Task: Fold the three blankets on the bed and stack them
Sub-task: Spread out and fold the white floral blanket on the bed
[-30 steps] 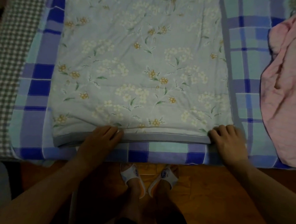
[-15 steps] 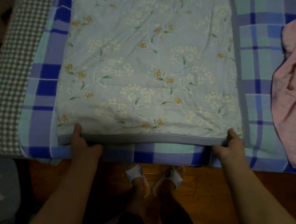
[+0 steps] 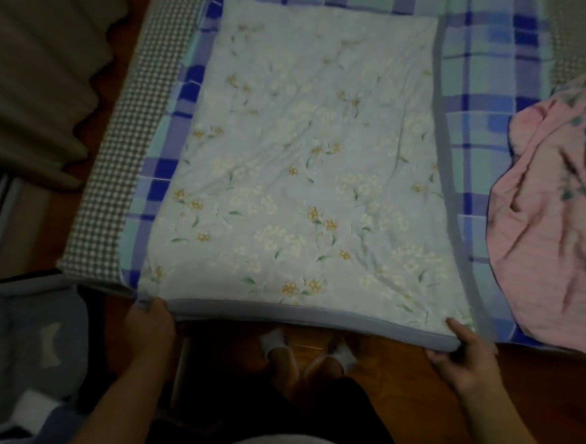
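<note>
A pale blue floral blanket (image 3: 308,174) lies folded flat on the bed, its grey-trimmed near edge lifted off the mattress and over the bed's edge. My left hand (image 3: 149,326) grips its near left corner. My right hand (image 3: 462,355) grips its near right corner, thumb on top. Under it lies a blue and teal plaid blanket (image 3: 479,130), spread flat. A pink blanket (image 3: 552,217) lies crumpled at the right, apart from my hands.
A brown checked sheet (image 3: 123,163) covers the bed's left side. Curtains (image 3: 36,69) hang at the far left. A grey-blue item (image 3: 26,349) sits on the wooden floor at lower left. My slippered feet (image 3: 307,356) stand by the bed.
Both hands have gone from pressing on the floral blanket's near edge to gripping its two near corners, and have pulled that edge up and toward me. The view has widened.
</note>
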Motion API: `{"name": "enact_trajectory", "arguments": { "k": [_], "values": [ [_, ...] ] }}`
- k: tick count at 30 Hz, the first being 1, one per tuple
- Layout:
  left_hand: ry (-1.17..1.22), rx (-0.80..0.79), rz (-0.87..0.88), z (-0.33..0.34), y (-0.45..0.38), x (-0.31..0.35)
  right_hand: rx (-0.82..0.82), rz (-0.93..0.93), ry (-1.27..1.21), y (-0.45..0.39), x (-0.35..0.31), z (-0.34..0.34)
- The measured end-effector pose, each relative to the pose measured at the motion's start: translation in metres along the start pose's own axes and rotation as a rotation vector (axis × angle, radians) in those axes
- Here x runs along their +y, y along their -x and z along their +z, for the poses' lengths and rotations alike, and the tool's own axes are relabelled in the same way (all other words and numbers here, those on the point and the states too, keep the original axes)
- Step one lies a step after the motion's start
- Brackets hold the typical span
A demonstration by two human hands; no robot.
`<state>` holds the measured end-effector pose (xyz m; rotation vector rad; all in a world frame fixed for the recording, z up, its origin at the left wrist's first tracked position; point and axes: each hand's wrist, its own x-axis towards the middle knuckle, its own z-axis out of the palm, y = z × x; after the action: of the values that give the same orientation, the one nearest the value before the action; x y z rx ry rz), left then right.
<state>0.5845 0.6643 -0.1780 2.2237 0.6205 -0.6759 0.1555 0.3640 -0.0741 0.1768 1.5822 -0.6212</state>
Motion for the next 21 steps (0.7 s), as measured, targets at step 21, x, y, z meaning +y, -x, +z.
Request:
{"name": "enact_trajectory", "arguments": {
  "k": [21],
  "values": [
    [0.885,-0.752,0.31,0.11,0.108,0.387,-0.462,-0.556,0.048,0.036,-0.176,0.278]
  ]
}}
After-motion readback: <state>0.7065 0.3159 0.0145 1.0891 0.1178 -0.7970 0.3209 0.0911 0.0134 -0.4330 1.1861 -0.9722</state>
